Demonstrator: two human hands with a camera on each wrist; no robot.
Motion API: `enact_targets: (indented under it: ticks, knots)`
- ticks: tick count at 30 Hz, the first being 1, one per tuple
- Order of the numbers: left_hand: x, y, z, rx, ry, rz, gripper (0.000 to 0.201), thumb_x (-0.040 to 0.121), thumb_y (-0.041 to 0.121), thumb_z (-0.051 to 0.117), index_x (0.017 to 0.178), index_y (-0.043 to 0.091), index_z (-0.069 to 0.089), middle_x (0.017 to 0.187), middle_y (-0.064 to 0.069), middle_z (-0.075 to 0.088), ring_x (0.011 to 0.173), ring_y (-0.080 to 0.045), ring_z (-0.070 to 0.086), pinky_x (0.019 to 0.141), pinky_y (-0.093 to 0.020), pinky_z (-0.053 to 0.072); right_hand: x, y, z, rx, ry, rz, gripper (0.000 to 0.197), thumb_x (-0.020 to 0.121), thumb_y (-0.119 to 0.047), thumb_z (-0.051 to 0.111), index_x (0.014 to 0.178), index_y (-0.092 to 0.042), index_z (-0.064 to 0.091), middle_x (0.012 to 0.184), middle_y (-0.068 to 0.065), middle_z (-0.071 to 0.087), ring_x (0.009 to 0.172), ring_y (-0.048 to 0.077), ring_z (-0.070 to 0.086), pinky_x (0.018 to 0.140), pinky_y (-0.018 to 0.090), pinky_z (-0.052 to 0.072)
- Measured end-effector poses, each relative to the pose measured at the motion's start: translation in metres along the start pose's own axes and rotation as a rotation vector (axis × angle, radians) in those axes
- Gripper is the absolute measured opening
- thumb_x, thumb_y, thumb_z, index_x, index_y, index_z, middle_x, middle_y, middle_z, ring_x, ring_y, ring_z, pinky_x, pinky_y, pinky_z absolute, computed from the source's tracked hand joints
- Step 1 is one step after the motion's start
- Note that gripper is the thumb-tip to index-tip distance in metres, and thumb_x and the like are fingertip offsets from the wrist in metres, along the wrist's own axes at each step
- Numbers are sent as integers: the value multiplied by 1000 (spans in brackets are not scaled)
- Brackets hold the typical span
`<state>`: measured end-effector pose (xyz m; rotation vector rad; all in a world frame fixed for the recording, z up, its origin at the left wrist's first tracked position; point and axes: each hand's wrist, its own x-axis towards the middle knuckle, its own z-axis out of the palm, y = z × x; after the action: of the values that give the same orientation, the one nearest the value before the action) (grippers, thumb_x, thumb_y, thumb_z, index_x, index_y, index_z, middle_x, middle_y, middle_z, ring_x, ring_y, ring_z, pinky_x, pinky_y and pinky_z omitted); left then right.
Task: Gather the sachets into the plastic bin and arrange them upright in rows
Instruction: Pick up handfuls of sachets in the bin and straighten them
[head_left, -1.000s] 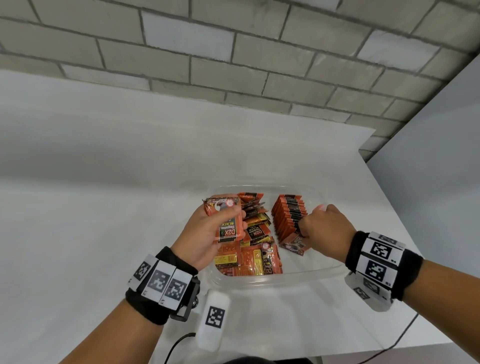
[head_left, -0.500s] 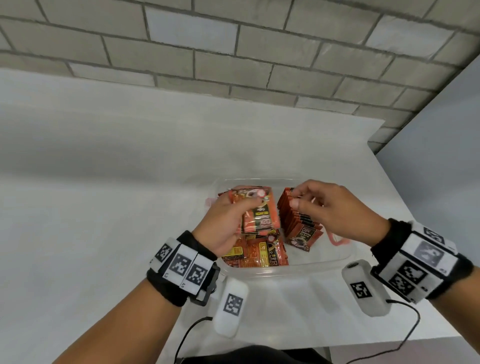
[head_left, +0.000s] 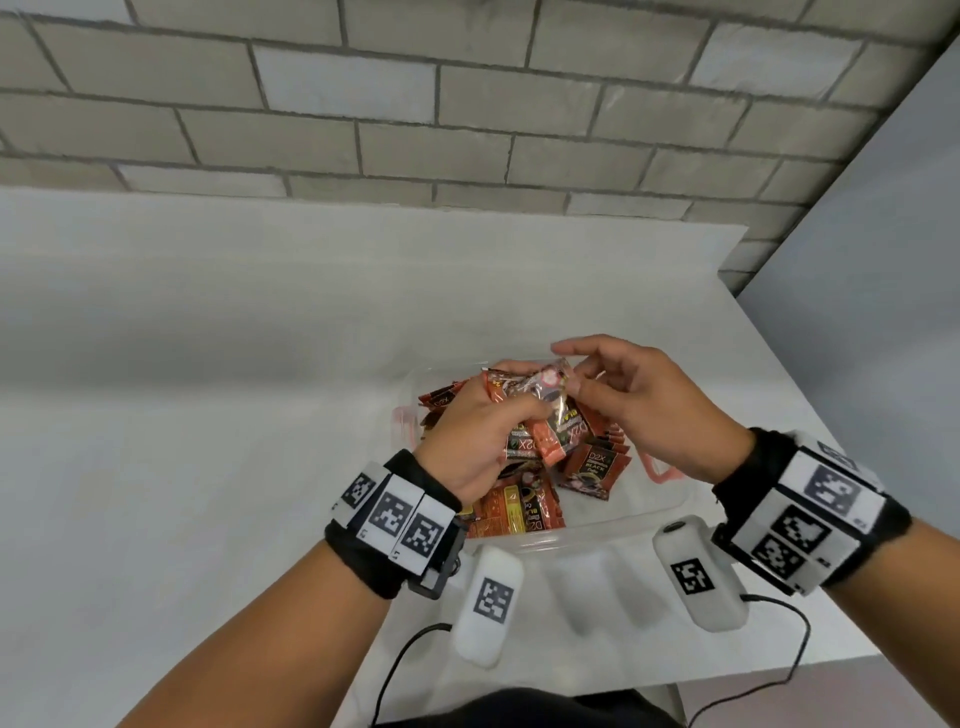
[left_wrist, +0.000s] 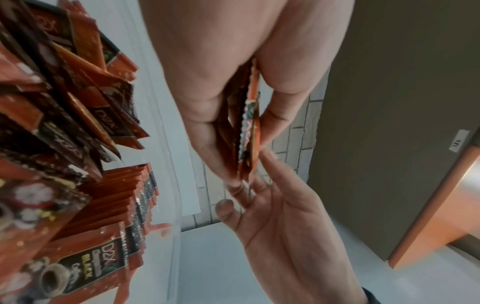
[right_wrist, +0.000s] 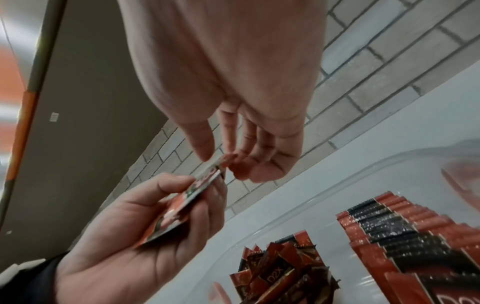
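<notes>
1. Head view: left hand (head_left: 480, 434) is clutching a small stack of sachets (head_left: 540, 415) above the plastic bin (head_left: 613, 525).
2. Right hand (head_left: 641, 400) is pinching the stack's top edge.
3. An upright row of sachets (right_wrist: 384, 224) is standing inside the bin beside a loose pile (right_wrist: 283, 267).

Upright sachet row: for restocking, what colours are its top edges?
The upright sachet row has orange-red edges with black bands, clearest in the right wrist view.

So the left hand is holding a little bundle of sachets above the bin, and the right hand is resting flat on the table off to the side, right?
Not quite. The left hand does hold a bundle of sachets above the bin, but the right hand is raised beside it, fingertips at the bundle's top edge. The head view shows this.
</notes>
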<state>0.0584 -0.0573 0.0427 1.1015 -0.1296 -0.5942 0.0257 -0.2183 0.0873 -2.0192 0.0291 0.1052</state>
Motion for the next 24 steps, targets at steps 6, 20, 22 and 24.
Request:
enact_targets:
  ticks: [6, 20, 22, 24]
  knots:
    - [6, -1, 4, -113, 90, 93, 32, 83, -15, 54, 107, 6, 57, 90, -11, 68, 80, -21, 67, 69, -32, 56, -2, 4, -6, 202, 29, 170, 29, 85, -13, 67, 112, -14, 54, 82, 0, 63, 68, 16, 62, 58, 27, 54]
    - [1, 0, 0, -123, 68, 16, 34, 80, -14, 58, 108, 6, 58, 104, -18, 67, 91, -30, 66, 71, -37, 56, 3, 8, -10, 387, 8, 179, 18, 85, 0, 62, 101, -9, 62, 89, 10, 66, 74, 17, 67, 54, 22, 56]
    - [-1, 4, -6, -141, 69, 1, 27, 82, -11, 55, 99, 9, 61, 102, -18, 66, 88, -31, 65, 68, -36, 55, 5, 9, -16, 290, 29, 148, 15, 85, 0, 63, 96, -10, 63, 92, 12, 66, 74, 19, 69, 58, 22, 56]
    - [-2, 7, -18, -177, 103, -20, 27, 85, -11, 48, 97, 9, 61, 95, -16, 65, 78, -26, 63, 65, -35, 55, 5, 14, -25, 70, 16, 108, 14, 86, -4, 65, 97, -12, 65, 96, 10, 67, 78, 27, 70, 65, 28, 58]
